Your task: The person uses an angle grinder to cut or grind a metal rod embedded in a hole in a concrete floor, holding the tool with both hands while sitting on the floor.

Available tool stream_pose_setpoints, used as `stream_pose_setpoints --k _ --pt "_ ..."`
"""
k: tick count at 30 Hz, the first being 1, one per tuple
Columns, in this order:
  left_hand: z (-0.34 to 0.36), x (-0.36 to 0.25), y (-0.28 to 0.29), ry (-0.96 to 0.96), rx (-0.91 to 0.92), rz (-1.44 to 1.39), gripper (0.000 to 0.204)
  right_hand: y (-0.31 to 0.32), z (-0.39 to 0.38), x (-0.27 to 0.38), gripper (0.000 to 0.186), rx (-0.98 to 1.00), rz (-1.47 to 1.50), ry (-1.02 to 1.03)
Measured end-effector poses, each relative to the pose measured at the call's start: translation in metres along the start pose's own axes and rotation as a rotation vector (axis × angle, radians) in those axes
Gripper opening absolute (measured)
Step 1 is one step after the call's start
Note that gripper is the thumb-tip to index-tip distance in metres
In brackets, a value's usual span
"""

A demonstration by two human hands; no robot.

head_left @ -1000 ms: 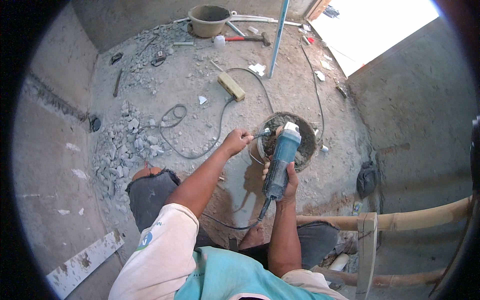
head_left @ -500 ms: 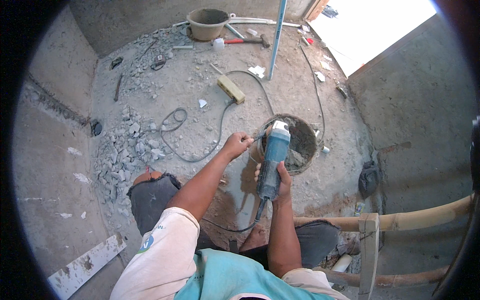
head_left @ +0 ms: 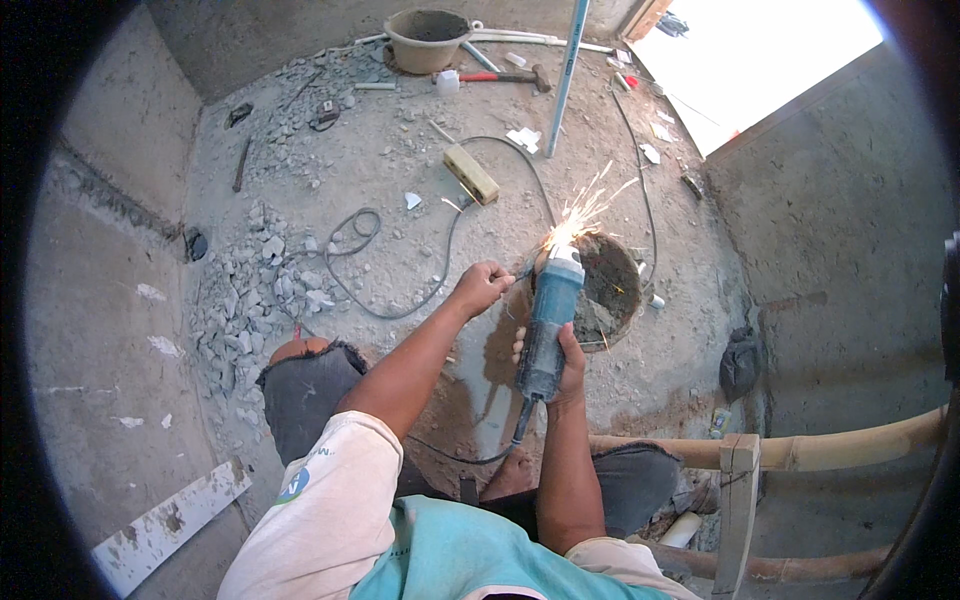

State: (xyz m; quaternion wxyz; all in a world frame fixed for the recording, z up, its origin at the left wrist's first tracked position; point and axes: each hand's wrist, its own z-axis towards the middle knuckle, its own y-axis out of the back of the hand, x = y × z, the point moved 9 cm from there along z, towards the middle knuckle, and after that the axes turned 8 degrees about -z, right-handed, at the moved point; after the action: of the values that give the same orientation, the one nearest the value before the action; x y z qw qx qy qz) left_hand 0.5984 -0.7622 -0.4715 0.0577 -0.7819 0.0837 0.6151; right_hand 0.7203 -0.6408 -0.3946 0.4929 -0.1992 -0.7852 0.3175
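Sparks [head_left: 580, 218] now fly off grinder [head_left: 552, 315], none earlier. My right hand [head_left: 570, 374] wraps it above bucket's [head_left: 640, 298] left rim; my left hand [head_left: 481, 288] pinches dark piece [head_left: 525, 268], maybe rod, far end hidden. Cutting seems underway; next move calls for steady grip.

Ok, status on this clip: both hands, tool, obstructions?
Left grip closed on slim dark rod. Right grip around blue-green cylindrical grinder, orange sparks at its head. Round bucket of grey mix partly hidden behind it.

The grinder [head_left: 551, 325] looks to be smooth plastic with a metal head [head_left: 567, 253], the mortar [head_left: 612, 272] rough and matt, the shirt [head_left: 470, 545] cloth, the rail [head_left: 850, 438] smooth bamboo.
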Motion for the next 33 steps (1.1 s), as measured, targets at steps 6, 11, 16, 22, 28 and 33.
stream_pose_setpoints --k 6,11,16,22,28,33 --pt "-0.001 -0.004 0.000 -0.059 -0.002 0.056 0.020 -0.006 -0.004 0.003 0.062 -0.034 0.012 0.011" --pt "-0.001 -0.003 -0.001 -0.050 0.001 0.035 0.019 -0.005 -0.005 0.003 0.059 0.017 0.038 0.007" --pt "-0.002 -0.003 -0.003 -0.030 0.003 0.021 0.018 -0.003 -0.007 0.007 0.059 0.015 0.054 0.038" --pt "0.000 0.000 -0.001 -0.038 -0.006 0.012 0.018 -0.001 -0.010 0.013 0.069 -0.052 0.037 0.086" --pt "-0.003 -0.010 -0.001 -0.046 0.004 0.038 0.020 -0.011 -0.012 0.018 0.068 -0.022 0.040 0.084" --pt "-0.004 -0.010 0.001 -0.021 0.003 0.018 0.020 -0.004 -0.005 0.007 0.063 -0.010 -0.006 0.026"
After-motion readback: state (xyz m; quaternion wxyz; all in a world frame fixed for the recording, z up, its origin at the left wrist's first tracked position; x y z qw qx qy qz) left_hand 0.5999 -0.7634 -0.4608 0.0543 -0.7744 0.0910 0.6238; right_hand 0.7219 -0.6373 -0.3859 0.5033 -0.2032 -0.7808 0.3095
